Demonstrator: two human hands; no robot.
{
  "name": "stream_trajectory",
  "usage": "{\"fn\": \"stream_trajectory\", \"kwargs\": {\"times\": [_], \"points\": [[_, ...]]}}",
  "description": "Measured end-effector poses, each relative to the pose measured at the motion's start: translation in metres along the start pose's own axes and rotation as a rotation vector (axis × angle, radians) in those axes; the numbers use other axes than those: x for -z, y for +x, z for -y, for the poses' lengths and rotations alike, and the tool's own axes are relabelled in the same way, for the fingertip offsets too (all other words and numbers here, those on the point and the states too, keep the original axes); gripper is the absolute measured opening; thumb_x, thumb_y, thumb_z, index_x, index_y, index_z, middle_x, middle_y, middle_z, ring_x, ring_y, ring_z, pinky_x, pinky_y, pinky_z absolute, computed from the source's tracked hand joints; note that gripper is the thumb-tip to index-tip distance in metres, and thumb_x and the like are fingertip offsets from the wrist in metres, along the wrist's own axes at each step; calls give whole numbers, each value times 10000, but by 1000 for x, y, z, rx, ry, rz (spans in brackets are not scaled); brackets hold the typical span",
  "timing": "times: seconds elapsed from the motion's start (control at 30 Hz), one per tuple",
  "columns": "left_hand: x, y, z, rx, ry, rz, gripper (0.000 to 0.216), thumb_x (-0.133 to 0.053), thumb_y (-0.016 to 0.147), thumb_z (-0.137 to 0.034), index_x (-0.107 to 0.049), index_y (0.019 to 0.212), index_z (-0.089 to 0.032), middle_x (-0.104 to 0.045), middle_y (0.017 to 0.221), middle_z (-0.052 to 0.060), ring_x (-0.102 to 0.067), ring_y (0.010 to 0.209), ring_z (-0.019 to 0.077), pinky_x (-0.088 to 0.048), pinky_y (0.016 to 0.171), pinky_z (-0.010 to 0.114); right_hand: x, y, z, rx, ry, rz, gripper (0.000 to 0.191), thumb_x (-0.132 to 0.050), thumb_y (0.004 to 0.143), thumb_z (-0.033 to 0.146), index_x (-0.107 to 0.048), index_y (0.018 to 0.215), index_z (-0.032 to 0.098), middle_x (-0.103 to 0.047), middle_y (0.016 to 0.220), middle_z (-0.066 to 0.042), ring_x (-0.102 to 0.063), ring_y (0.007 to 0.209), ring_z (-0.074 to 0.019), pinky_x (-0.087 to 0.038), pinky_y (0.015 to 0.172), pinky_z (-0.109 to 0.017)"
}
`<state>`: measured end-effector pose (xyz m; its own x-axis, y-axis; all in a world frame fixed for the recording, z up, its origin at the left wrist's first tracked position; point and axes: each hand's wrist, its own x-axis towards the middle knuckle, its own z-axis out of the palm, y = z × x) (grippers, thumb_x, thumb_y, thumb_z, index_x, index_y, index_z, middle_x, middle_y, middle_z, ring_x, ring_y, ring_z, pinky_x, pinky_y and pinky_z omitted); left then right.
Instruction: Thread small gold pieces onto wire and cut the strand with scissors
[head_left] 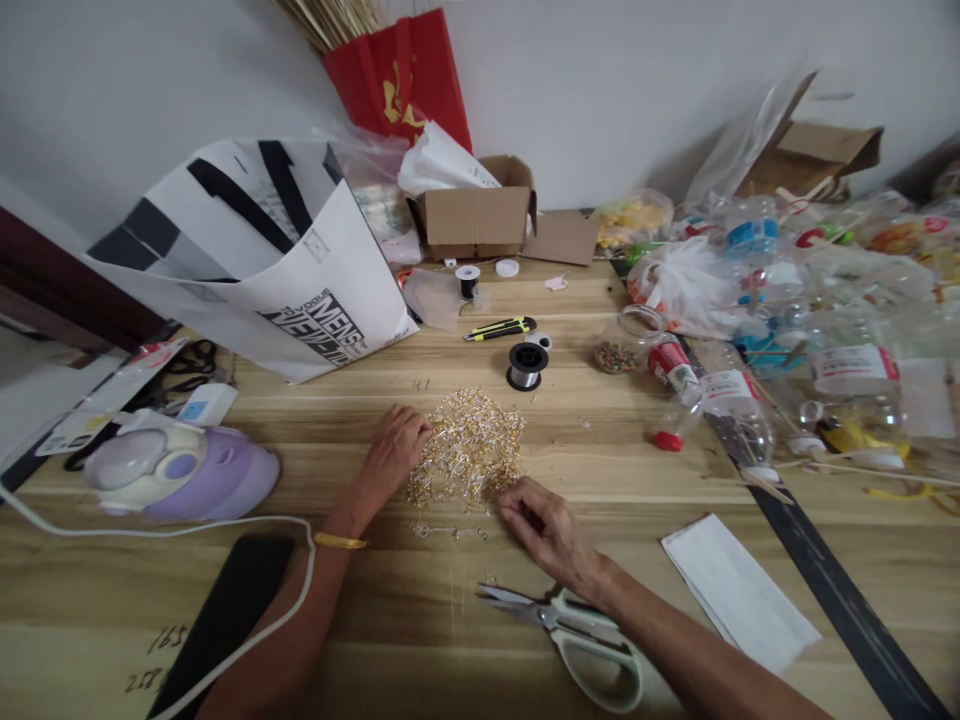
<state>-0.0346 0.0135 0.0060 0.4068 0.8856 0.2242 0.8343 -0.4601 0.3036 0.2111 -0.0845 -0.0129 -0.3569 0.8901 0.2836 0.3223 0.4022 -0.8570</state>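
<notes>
A heap of small gold and silver jewellery pieces (469,445) lies on the wooden table, too fine to tell piece from piece. My left hand (396,448) rests at its left edge with the fingers curled in; a yellow bangle (341,541) circles that wrist. At the lower right edge of the heap, my right hand (546,528) has its fingertips pressed together. Whatever either hand pinches is too small to make out. A short strand of chain (448,531) lies just below the heap. Scissors (574,630) with pale handles lie partly under my right forearm.
Behind the heap are a wire spool (526,367), a utility knife (500,328) and a cardboard box (476,220). A white bag (300,290) and a purple device (217,475) with a cable stand left. Plastic bottles (731,390) crowd the right, above a folded paper (739,595).
</notes>
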Motion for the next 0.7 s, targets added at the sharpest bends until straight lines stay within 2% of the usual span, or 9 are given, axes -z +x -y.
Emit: {"fn": "stream_trajectory", "kwargs": {"times": [0.1,0.17,0.23,0.37,0.5,0.7], "points": [[4,-2,-11,95,-151,-81,120,-496,846,-198,-571,757,-169,-612,807,53,-531,834,206,-440,791,350,0,0,0,-15,9,7,130,-464,909,190,-520,792,180,-521,719,-18,-486,647,-129,-391,597,-236],[5,-6,-24,185,-333,-112,93,-516,828,-208,-583,780,-163,-633,814,45,-566,806,185,-452,783,326,0,0,0,-19,17,6,135,-461,910,194,-519,789,180,-517,719,-19,-485,652,-131,-392,602,-237],[3,-12,-40,271,-525,-78,108,-530,819,-243,-588,772,-165,-639,760,20,-579,735,158,-467,728,285,0,0,1,-22,20,-1,136,-461,909,200,-524,790,178,-524,725,-23,-490,660,-133,-394,606,-238],[-9,-26,-69,327,-801,51,133,-559,789,-276,-593,749,-154,-630,728,16,-579,706,142,-466,684,253,2,0,3,-26,21,-40,144,-470,907,218,-545,792,172,-530,719,-20,-485,634,-125,-390,587,-230],[-22,-33,-86,377,-946,124,122,-588,742,-266,-608,752,-146,-616,699,10,-561,667,133,-455,649,242,2,0,3,-25,39,-106,133,-493,895,217,-560,790,169,-531,707,-13,-485,621,-116,-388,571,-218],[-24,-32,-99,456,-1037,108,100,-633,679,-240,-614,693,-143,-620,668,8,-555,655,132,-441,634,226,2,0,1,-11,62,-176,102,-517,875,203,-571,795,169,-545,700,-18,-503,626,-121,-401,561,-220]]}}
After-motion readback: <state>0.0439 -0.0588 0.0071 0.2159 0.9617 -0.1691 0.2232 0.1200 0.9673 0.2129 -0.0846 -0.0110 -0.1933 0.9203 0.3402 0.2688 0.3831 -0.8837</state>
